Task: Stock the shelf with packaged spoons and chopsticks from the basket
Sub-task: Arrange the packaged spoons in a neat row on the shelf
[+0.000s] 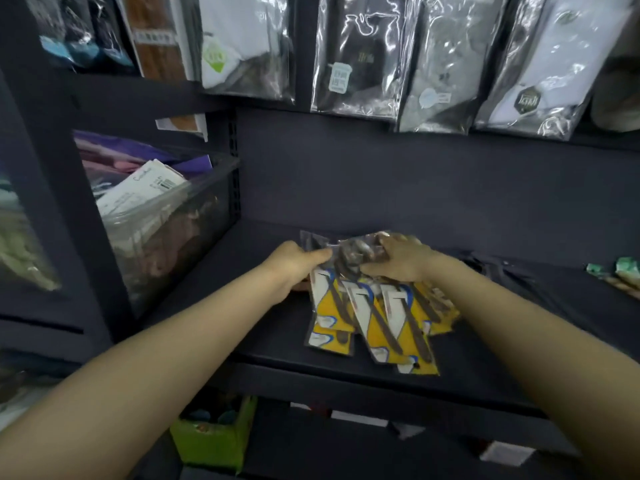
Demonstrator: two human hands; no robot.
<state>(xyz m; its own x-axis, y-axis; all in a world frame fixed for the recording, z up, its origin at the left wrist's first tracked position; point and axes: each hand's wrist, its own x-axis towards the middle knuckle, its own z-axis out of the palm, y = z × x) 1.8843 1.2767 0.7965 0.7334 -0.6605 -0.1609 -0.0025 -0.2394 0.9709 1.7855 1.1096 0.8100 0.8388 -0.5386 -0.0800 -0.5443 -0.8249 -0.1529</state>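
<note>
On the shelf [277,344], both hands apparently grip spoon packs [372,317].

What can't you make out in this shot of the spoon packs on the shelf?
- Basket: not in the head view.
- Spoon packs: exact count unclear, they overlap; bowl ends lie under the left hand and right hand.
- Pack print: blurred, unreadable.
- Green packet: cut off at right edge.

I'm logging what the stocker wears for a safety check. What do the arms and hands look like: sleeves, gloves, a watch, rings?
Both forearms are bare up to the picture's edge; no sleeve shows. The left hand and the right hand wear no gloves. No watch or wristband shows on either wrist. The fingers are too blurred to tell rings.
</note>
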